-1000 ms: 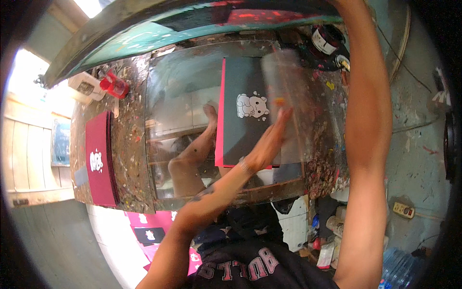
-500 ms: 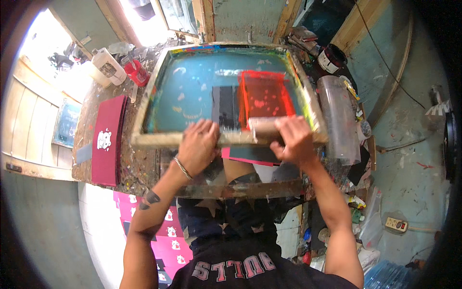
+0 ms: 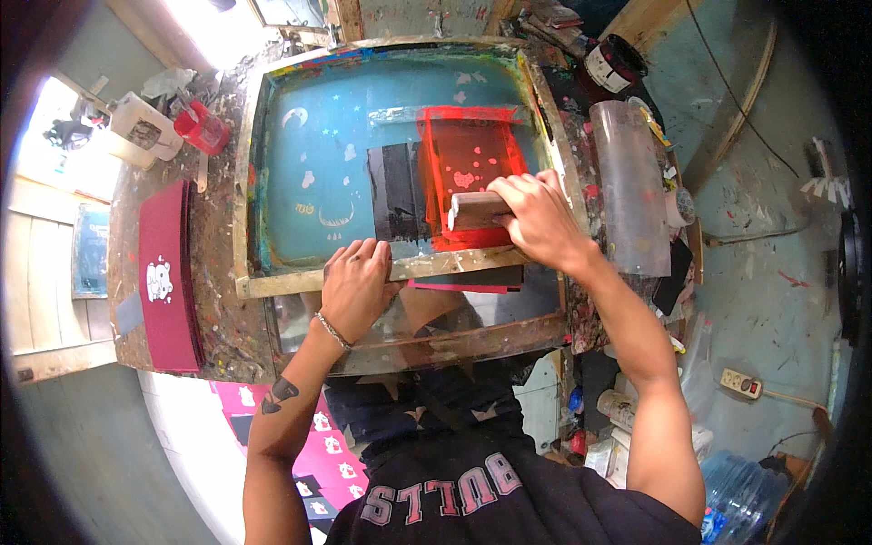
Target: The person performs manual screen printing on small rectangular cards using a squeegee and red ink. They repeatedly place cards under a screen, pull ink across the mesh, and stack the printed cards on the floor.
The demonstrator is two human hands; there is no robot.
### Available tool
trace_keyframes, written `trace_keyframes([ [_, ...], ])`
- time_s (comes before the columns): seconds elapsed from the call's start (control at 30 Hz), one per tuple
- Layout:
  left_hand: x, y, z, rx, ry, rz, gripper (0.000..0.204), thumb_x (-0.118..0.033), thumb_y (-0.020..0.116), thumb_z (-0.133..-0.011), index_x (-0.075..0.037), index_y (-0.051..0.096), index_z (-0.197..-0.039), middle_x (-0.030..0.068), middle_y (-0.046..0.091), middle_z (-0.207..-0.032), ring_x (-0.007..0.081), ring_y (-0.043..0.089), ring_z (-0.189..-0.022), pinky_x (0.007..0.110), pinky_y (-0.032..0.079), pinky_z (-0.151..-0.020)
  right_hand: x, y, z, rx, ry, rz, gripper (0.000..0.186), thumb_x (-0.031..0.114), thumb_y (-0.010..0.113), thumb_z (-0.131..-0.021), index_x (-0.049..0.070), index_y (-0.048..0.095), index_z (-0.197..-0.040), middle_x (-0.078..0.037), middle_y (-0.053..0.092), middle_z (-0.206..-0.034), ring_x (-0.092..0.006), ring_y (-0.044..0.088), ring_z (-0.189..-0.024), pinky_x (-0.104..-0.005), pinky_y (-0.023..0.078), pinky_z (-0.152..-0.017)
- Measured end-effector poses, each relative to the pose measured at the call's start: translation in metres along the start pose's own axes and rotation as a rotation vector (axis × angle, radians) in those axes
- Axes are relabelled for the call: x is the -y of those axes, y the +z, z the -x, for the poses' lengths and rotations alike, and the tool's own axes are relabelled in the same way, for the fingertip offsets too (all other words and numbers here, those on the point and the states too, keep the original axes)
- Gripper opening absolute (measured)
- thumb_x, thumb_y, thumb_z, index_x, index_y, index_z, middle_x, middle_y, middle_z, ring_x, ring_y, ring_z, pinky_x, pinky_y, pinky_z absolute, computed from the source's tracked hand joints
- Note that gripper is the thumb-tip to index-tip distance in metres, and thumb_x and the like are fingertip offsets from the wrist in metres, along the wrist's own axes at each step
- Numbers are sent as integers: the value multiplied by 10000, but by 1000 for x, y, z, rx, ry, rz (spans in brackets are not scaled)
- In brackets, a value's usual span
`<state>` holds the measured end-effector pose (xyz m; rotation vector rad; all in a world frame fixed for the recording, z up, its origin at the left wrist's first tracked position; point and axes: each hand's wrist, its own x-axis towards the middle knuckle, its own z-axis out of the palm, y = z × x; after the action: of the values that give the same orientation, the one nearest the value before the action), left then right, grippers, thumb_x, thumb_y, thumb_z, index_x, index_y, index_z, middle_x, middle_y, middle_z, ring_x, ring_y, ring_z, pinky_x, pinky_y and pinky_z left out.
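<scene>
A screen-printing frame (image 3: 304, 283) with wooden sides and teal mesh (image 3: 304, 150) lies across the worktable. My left hand (image 3: 357, 286) is closed over its near wooden edge. My right hand (image 3: 542, 218) grips the wooden handle of a squeegee (image 3: 474, 211) above the mesh's near right part. Below the squeegee is a taped rectangle of red ink (image 3: 468, 145); dark tape strips (image 3: 400, 186) run beside it on the left. Dark and pink card (image 3: 472, 283) sticks out from under the frame's near edge, mostly hidden.
At the left lies a stack of maroon cards (image 3: 168, 277) with a white print. Behind it stand a red cup (image 3: 202, 129) and a white jug (image 3: 145, 129). A clear plastic roll (image 3: 629, 186) and a dark ink tub (image 3: 613, 65) sit right of the frame. Printed pink sheets (image 3: 331, 445) lie below left.
My right hand has lifted the squeegee away from the near edge, farther over the red area. My left hand keeps its hold on the frame. The whole view has shifted.
</scene>
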<state>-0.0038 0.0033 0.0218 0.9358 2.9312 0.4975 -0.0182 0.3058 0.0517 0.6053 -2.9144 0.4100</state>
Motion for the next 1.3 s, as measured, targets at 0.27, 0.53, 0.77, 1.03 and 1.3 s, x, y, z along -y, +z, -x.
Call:
trace_keyframes([
  [0.27,3,-4,-1,24,10,44,430,-250,857,-717,-62,584,-992,79,615,-958,288,621,-964,415,481,-835,-65,31,-81,-295,-72,197,312,-9,570,-821,74,652,-1110,-123,684,-976,-304,649,-994,-457,401,-932],
  [0.53,1,-2,2,2,-17,68,422,-224,858,-711,-67,581,-986,69,598,-939,279,599,-946,402,464,-817,-72,28,-121,-185,-56,119,268,-10,531,-790,52,633,-1030,-182,696,-943,-385,656,-952,-501,432,-911],
  [0.77,-5,-6,1,-16,12,23,398,-226,849,-727,-63,590,-981,78,604,-940,287,600,-972,409,466,-855,10,4,7,-69,-25,58,282,7,604,-792,35,624,-1072,-149,648,-918,-345,614,-929,-453,419,-901],
  [1.03,-15,-93,-19,8,-89,88,470,-260,889,-710,-15,720,-1074,141,706,-965,293,686,-919,411,535,-823,37,-32,24,-406,-169,239,692,621,674,-811,-17,638,-1076,-174,599,-927,-337,618,-906,-484,475,-850],
  [1.3,-48,-95,-44,-657,118,103,419,-309,844,-805,-85,741,-1144,139,689,-1113,315,639,-1075,468,484,-946,42,-185,-93,-521,100,182,633,616,609,-908,4,686,-765,-220,644,-716,-378,675,-700,-459,529,-687],
])
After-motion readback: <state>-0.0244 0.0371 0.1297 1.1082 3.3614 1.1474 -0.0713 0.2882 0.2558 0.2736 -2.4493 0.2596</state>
